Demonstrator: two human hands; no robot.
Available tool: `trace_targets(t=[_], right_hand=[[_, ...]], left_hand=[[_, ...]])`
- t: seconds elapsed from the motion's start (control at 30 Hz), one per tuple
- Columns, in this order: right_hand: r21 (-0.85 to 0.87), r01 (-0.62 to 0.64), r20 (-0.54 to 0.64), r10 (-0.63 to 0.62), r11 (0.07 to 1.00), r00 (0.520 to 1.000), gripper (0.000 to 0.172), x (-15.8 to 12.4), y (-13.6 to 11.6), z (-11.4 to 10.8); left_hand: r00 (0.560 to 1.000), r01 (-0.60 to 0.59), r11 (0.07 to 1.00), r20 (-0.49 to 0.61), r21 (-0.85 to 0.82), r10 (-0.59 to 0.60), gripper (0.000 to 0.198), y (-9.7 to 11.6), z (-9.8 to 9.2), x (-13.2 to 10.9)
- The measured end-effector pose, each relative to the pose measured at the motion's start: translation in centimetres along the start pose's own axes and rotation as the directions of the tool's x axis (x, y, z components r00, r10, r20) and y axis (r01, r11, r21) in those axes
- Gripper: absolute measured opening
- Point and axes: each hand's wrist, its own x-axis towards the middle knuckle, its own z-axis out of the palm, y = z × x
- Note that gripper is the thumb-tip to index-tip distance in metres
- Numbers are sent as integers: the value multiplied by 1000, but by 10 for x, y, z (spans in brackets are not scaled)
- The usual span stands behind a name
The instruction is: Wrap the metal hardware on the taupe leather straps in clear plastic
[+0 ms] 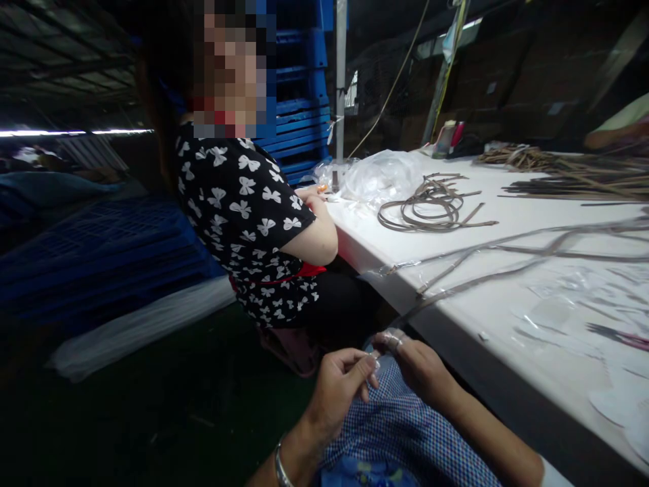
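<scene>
- Two hands are meeting over a blue checked lap cloth [400,426]. The left hand [342,387] is pinching thumb to forefinger, its catch too small to tell.
- The right hand [423,368], fingertips [393,338] wrapped in clear tape, is grasping the end of a thin brown strap [459,285].
- That strap is running up over the edge of the white table [507,318].
- Farther off, a strap coil [430,206] is lying near a seated co-worker [248,223].

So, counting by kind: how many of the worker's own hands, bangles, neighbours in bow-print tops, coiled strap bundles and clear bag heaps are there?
Own hands: 2, the left hand and the right hand
Silver bangle: 1
Neighbour in bow-print top: 1
Coiled strap bundle: 1
Clear bag heap: 1
Total: 6
</scene>
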Motion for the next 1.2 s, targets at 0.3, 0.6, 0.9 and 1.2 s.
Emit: trace_targets(t=[0.3,0.6,0.9,1.2], right_hand=[[-160,44,318,9,986,948,21,-11,-6,11],[-159,-213,390,259,964,883,25,-5,-20,10],[437,-898,777,485,46,402,33,-2,-30,4],[688,-713,718,268,-137,642,29,7,-63,-8]], left_hand=[[975,217,973,68,-80,-212,36,-13,-12,3],[976,153,960,115,236,-184,40,-7,-30,12],[814,-478,364,248,799,525,34,-37,-49,-4],[831,-535,628,221,565,510,34,-62,-30,21]])
